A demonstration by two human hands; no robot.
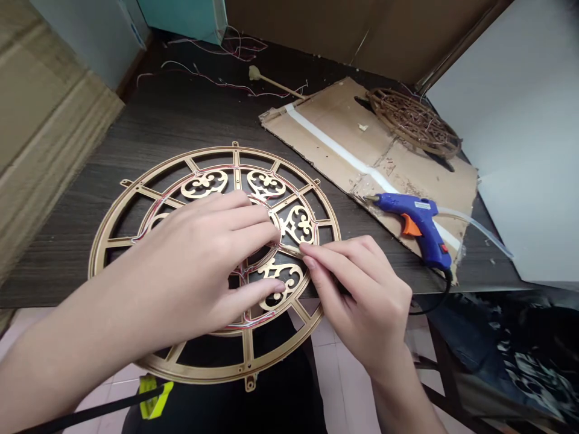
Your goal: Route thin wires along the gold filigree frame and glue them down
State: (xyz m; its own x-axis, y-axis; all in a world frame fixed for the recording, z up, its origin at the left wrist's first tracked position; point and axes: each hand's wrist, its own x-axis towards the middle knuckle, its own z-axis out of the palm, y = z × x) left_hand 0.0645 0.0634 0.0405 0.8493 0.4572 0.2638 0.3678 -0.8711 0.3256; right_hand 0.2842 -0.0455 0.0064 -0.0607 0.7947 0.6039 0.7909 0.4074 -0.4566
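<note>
Though partly hidden beneath, gold frame (136,199) under flat left hand (203,265), right hand (362,295) pinching.

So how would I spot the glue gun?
Look at the dark table, then the torn cardboard sheet on its right side. The glue gun lies on the cardboard's near edge: it is the only blue thing there, with an orange trigger.

- You're at a home craft bench: blue hot glue gun (418,226) resting on scrap cardboard (344,135).
- Loose wires (217,81) across your dark wooden table (172,114).
</note>
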